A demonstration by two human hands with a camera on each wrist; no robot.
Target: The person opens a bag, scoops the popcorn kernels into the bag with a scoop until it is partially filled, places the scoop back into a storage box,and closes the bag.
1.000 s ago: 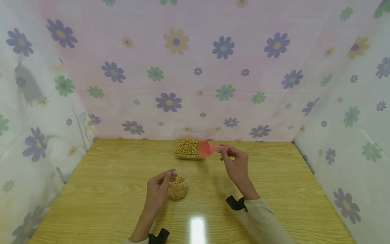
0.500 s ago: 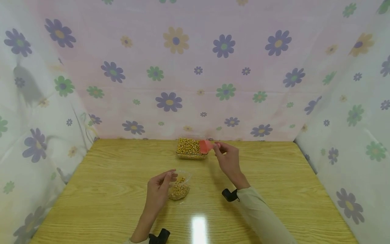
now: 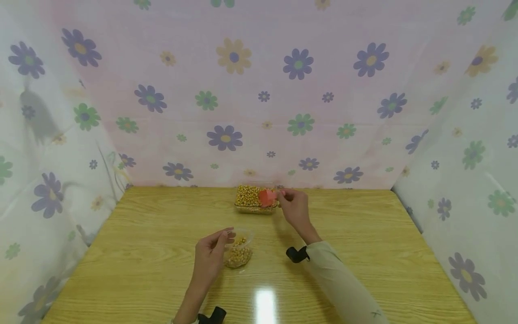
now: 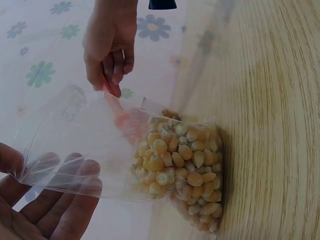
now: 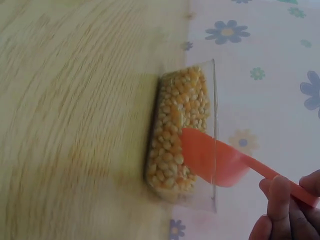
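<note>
My right hand [image 3: 295, 208] grips the handle of a red plastic scoop [image 5: 205, 155]. The scoop's front edge dips into the corn kernels [image 5: 172, 145] inside a clear rectangular container [image 5: 197, 197] at the back of the table. Nearer to me, my left hand [image 3: 210, 249] pinches the top edge of a clear plastic bag [image 4: 75, 135] between thumb and fingers. Corn kernels [image 4: 177, 160] fill the lower part of that bag, which rests upright on the table with its mouth held up.
A wood-grain table [image 3: 154, 252] spreads under everything. A flower-printed cloth [image 3: 259, 103] rises right behind the container and along both sides. Black wrist mounts [image 3: 297, 254] are strapped to the forearms.
My right hand has moved left and slightly forward, bringing the scoop from the container's right edge down into the kernels and tilting it. The left hand and the bag stay put.
</note>
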